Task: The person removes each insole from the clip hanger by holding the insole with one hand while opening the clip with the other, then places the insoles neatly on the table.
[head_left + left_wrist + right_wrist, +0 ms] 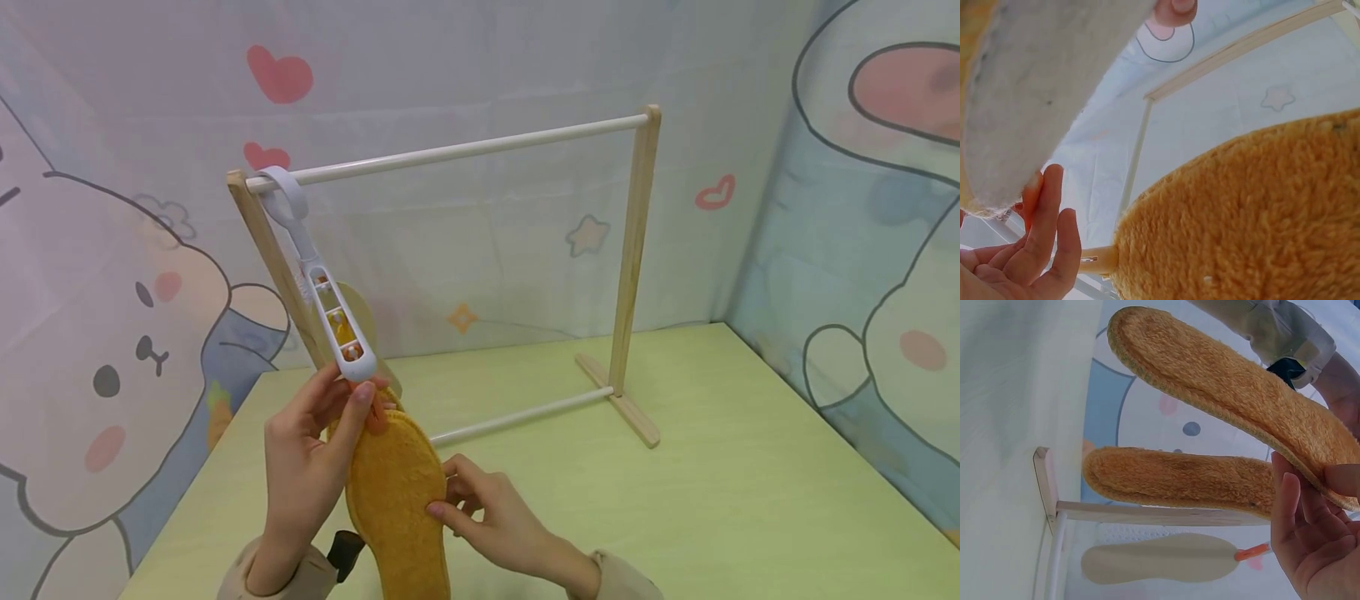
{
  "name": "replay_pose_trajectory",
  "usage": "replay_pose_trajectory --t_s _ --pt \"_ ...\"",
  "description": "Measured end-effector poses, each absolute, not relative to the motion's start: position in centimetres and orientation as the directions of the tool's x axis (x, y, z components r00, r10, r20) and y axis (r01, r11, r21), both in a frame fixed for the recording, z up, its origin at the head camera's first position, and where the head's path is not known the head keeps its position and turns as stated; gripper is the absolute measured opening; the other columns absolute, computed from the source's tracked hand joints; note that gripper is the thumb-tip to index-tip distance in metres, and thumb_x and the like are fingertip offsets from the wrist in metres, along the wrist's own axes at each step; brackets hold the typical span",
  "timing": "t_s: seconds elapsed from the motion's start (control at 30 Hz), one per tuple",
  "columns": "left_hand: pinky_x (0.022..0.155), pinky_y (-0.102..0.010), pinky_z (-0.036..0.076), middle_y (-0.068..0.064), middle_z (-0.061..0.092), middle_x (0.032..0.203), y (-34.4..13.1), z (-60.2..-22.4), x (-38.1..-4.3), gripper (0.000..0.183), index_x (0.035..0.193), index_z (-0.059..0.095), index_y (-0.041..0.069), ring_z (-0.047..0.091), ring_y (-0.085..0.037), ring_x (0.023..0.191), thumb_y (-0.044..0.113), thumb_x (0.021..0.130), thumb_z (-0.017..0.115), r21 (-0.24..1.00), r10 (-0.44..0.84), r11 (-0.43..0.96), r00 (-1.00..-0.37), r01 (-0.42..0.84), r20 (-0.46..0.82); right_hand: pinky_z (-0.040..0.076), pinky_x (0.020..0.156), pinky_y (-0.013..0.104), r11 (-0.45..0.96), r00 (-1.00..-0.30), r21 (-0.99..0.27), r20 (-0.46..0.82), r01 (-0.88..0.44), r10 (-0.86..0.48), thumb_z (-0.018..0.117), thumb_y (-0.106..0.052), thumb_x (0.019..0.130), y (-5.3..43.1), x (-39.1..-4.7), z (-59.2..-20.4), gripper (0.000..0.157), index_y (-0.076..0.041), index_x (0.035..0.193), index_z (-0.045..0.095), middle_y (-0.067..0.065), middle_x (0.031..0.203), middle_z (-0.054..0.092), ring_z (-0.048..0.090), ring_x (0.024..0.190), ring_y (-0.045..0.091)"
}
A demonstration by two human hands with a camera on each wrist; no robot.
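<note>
Insole ran downward between the hands, upper end by the left

The left hand pinched the orange clip, thumb in front and fingers bent behind. The right hand, a little lower and apart from it, held the insole's right edge between thumb and fingers. The mustard, fuzzy insole lay between the two, its long axis dropping from the clip toward the near side and leaning slightly right. The left hand was nearer to its upper end, which the clip overlapped; whether the clip gripped it could not be told.

Just above the left hand slanted the white hanger, looped over the left end of the rack's top bar. Behind the held piece, the right wrist view showed a second fuzzy insole and a smooth beige insole, an orange clip at its end. The rack's right post stood well apart, at the far side of the desk.
</note>
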State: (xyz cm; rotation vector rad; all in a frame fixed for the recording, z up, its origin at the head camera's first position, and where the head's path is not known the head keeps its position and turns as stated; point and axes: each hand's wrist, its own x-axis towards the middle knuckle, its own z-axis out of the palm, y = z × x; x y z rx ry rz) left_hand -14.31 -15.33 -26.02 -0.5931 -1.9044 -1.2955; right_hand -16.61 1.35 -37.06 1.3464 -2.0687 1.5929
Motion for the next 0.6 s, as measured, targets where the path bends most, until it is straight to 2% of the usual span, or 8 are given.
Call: replay_pose_trajectory --t_s 0.17,0.3,0.4,0.6 --pt "0.060 -0.014 0.050 0.000 0.067 0.085 -15.20 -25.85 -14.14 0.026 0.109 0.058 -0.002 0.061 -0.003 0.062 -0.003 0.083 0.056 0.579 -0.026 0.378 -0.616 0.723 0.787 0.049 0.050 0.015 -0.007 -0.564 -0.668 0.633 -0.744 -0.531 0.052 -0.010 0.089 1.45 -16.69 -37.03 0.013 -0.005 0.100 0.046 0.011 0.076 0.068 0.056 0.056 0.004" --pt "0.060 -0.015 0.051 0.006 0.067 0.085 -15.22 -25.85 -14.14 0.026 0.110 0.057 -0.003 0.060 -0.003 0.061 -0.002 0.084 0.055 0.584 -0.011 0.380 -0.628 0.717 0.778 0.049 0.049 0.015 -0.005 -0.571 -0.673 0.632 -0.740 -0.524 0.052 -0.010 0.089 1.56 -16.85 -37.12 0.012 -0.006 0.098 0.046 0.011 0.075 0.068 0.056 0.059 0.000" --pt "0.060 -0.016 0.051 0.008 0.066 0.085 -15.31 -25.94 -14.21 0.025 0.110 0.057 -0.003 0.060 -0.002 0.061 -0.001 0.085 0.055 0.585 -0.002 0.383 -0.632 0.715 0.775 0.048 0.049 0.015 0.000 -0.574 -0.670 0.636 -0.743 -0.517 0.053 -0.009 0.088 1.62 -16.98 -37.13 0.012 -0.005 0.097 0.046 0.011 0.074 0.067 0.056 0.058 0.003" --pt "0.061 -0.017 0.051 0.006 0.067 0.085 -15.15 -25.99 -14.18 0.025 0.109 0.057 -0.004 0.060 -0.004 0.061 -0.001 0.084 0.055 0.626 -0.028 0.350 -0.660 0.697 0.751 0.048 0.048 0.014 0.011 -0.563 -0.649 0.652 -0.761 -0.508 0.054 -0.006 0.087 1.72 -17.31 -37.20 0.013 -0.004 0.097 0.046 0.012 0.073 0.067 0.057 0.058 0.004"
